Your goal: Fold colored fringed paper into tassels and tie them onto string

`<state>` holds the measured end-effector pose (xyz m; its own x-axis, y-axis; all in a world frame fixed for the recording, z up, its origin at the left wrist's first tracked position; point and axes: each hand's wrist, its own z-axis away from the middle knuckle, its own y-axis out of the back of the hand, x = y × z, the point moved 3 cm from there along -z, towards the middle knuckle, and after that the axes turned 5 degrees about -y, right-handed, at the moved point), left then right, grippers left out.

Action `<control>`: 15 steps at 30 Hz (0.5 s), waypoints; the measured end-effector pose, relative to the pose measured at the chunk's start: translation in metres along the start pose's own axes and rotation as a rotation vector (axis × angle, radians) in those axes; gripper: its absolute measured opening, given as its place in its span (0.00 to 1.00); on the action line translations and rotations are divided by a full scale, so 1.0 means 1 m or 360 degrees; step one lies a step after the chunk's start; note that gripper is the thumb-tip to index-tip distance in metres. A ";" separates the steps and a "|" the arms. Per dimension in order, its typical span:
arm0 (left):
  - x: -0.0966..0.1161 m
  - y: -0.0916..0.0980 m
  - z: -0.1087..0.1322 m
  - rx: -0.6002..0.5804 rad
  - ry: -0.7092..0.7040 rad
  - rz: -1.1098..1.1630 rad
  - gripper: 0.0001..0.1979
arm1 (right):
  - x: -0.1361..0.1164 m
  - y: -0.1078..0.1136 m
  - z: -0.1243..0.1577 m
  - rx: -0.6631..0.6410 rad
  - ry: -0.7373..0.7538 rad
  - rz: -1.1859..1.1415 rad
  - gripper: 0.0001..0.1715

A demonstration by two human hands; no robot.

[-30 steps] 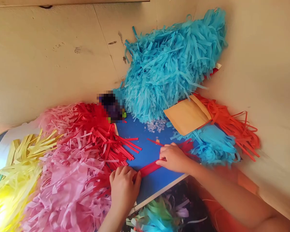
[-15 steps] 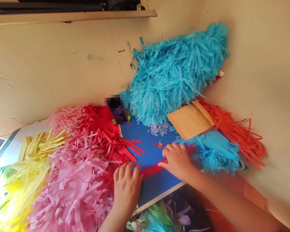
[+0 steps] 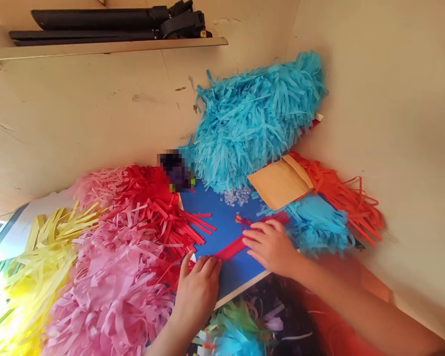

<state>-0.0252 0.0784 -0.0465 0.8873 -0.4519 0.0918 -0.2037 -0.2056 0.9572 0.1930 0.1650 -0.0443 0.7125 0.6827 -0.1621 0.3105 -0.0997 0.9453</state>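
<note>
A folded red crepe-paper strip (image 3: pixel 230 250) lies across the blue board (image 3: pixel 226 232), running up and right. My left hand (image 3: pixel 198 291) grips its lower end, with the fingers bent over the edge of the board's red fringe. My right hand (image 3: pixel 270 247) lies over the upper part of the strip, fingers pointing left, and hides a stretch of it. A thin red scrap (image 3: pixel 244 221) curls just beyond those fingertips. Red paper fringe (image 3: pixel 152 212) lies close to my left hand, and pale blue fringe (image 3: pixel 315 225) lies right next to my right hand.
A large blue fringe pile (image 3: pixel 255 123) leans on the beige wall (image 3: pixel 393 99), beside a kraft paper envelope (image 3: pixel 280 182) and orange fringe (image 3: pixel 341 198). Pink (image 3: pixel 111 282) and yellow fringe (image 3: pixel 33 272) fill the left. Clear bits (image 3: pixel 237 197) lie on the board. A shelf (image 3: pixel 107 45) holds black items.
The view has tilted, bringing the shelf's black items into sight. My left hand's fingers have come down onto the strip's end, and my right hand has shifted slightly along the strip.
</note>
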 end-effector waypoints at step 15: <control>0.011 0.010 -0.029 0.0006 0.0180 -0.0238 0.12 | -0.018 -0.017 -0.042 -0.0117 0.0422 -0.0056 0.10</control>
<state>-0.0057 0.0966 -0.0276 0.9487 -0.3155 -0.0210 -0.0674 -0.2666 0.9615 0.1483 0.1848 -0.0459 0.5093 0.8515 -0.1248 0.2788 -0.0261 0.9600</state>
